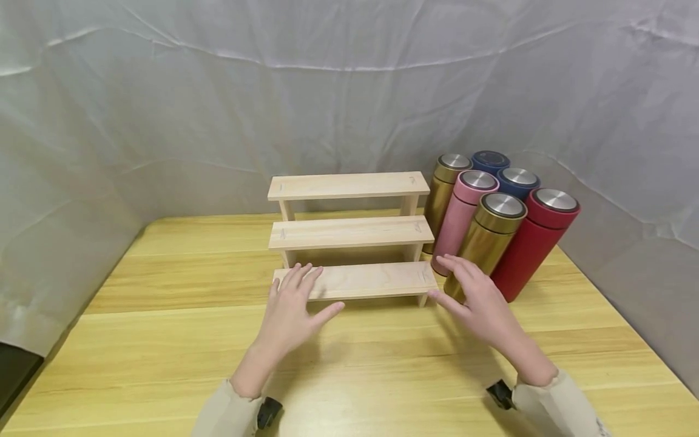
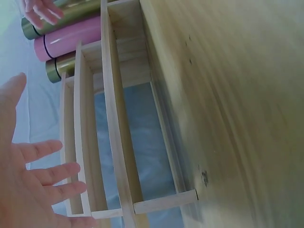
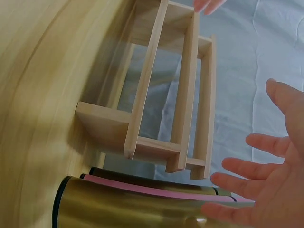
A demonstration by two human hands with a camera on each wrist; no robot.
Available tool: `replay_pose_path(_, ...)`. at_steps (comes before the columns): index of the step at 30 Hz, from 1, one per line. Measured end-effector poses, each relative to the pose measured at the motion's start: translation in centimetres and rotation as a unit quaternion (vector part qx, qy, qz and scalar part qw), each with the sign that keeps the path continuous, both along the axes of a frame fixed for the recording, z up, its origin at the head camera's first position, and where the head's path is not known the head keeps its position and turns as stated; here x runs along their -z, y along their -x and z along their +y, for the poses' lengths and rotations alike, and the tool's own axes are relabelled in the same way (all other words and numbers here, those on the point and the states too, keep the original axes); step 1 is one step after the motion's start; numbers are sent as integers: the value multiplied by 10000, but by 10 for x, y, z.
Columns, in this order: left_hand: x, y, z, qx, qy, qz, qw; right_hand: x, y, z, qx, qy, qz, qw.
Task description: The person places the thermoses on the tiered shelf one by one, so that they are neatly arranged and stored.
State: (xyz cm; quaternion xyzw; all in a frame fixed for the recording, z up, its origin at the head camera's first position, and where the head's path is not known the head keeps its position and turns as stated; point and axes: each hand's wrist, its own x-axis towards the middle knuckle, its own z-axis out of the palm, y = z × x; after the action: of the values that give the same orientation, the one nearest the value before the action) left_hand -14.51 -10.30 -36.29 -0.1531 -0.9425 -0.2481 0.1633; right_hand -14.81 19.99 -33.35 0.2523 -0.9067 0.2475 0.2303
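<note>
A three-step wooden rack [image 1: 352,232] of pale boards stands on the table. My left hand [image 1: 289,312], fingers spread, hovers over the left end of its lowest board. My right hand [image 1: 480,303] is held out near the board's right end, in front of the gold flask [image 1: 488,243], with nothing in its fingers. In the left wrist view the left palm [image 2: 28,185] faces the rack; the right wrist view has the right palm [image 3: 273,175] beside it. Whether any fingertip touches rack or flask I cannot tell.
Upright flasks with steel-topped lids crowd the rack's right side: a pink one [image 1: 459,221], a red one [image 1: 535,249], another gold one [image 1: 442,191] and two navy ones [image 1: 519,182]. Grey cloth [image 1: 327,115] hangs behind and at both sides of the wooden table [image 1: 164,340].
</note>
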Motion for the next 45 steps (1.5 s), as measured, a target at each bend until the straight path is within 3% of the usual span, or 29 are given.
replay_pose_path(5,0,2,-5,172,-369,62,9992,-1,1,3,4,224,77,9997)
replay_pose_path(13,-1,8,-14,657,-878,635,9919,-7,2,7,-28,878,578,9945)
replay_pose_path(16,-2,10,-17,727,-1037,660,9898,-7,4,11,-58,1128,745,9908)
replay_pose_path(26,-4,14,-26,509,-1225,356,9905,9,24,41,-526,2309,1130,9650)
replay_pose_path(32,-3,16,-32,446,-1321,392,9895,-16,6,37,-2,2535,1102,9610)
replay_pose_path(40,0,19,-44,270,-1572,99,9871,-24,4,41,300,2861,1168,9506)
replay_pose_path(45,2,22,-51,150,-1701,-47,9853,-26,7,49,376,3309,1279,9342)
